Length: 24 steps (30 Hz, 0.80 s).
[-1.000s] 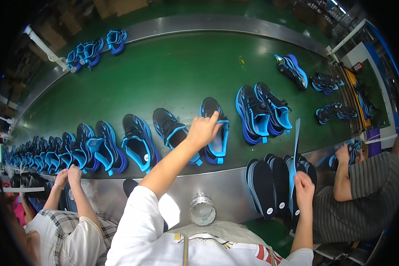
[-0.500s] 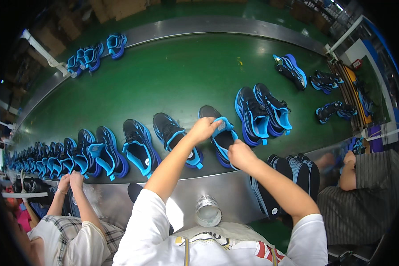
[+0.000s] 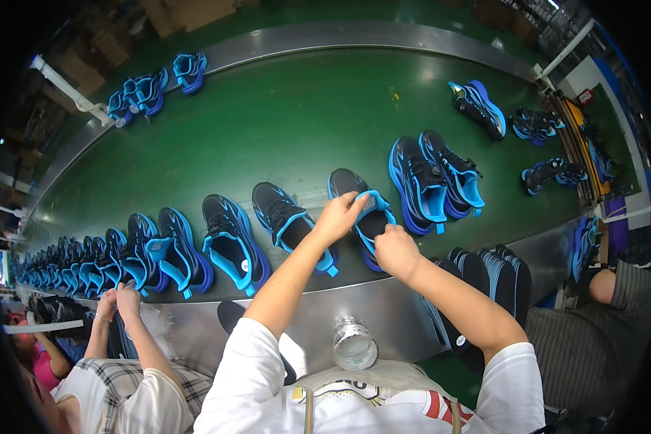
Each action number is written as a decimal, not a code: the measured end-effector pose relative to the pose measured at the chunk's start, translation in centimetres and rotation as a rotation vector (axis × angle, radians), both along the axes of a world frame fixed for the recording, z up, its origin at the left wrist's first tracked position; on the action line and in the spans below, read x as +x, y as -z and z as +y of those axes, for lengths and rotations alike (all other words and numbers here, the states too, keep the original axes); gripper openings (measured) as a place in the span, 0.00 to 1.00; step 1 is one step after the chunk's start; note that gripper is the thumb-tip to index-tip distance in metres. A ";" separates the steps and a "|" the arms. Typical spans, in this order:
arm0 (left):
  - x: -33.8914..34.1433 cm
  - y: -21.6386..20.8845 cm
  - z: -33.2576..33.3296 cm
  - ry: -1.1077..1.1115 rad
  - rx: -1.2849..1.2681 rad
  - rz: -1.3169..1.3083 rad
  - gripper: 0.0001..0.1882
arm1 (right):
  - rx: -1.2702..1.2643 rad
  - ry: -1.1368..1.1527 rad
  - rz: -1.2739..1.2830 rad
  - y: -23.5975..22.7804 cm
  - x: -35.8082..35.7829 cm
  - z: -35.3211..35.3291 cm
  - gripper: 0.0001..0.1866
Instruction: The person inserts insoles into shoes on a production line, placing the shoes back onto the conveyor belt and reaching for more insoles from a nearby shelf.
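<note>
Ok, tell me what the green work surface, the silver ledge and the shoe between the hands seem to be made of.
Green work surface: probably plastic or rubber sheeting, smooth, with soft sheen. Silver ledge: likely metal, satin finish, showing blurred reflections. Shoe: apparently matte synthetic or textile upper; soft, folded blue lining suggests padded fabric.

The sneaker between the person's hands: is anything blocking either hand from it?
Nothing visible is. The left hand pinches the light-blue tongue of the sneaker; the right hand is at the collar's right side. The neighbouring sneaker on the left and sneaker pair on the right stand beside it, not in between.
</note>
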<state>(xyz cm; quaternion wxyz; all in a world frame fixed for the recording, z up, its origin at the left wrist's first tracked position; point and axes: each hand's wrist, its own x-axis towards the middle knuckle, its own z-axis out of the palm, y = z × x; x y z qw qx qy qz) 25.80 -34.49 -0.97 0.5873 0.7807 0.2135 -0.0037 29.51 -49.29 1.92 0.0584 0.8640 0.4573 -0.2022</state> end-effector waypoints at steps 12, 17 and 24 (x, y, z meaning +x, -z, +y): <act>0.2 1.6 -0.2 -0.025 0.135 0.052 0.21 | -0.131 -0.043 0.069 3.2 2.9 2.9 0.10; 0.7 2.2 -0.5 -0.012 0.163 0.027 0.22 | -0.113 -0.041 0.038 3.5 3.1 2.6 0.10; 0.5 2.3 -1.0 -0.021 0.123 0.026 0.21 | -0.065 -0.118 0.036 5.0 3.7 0.7 0.11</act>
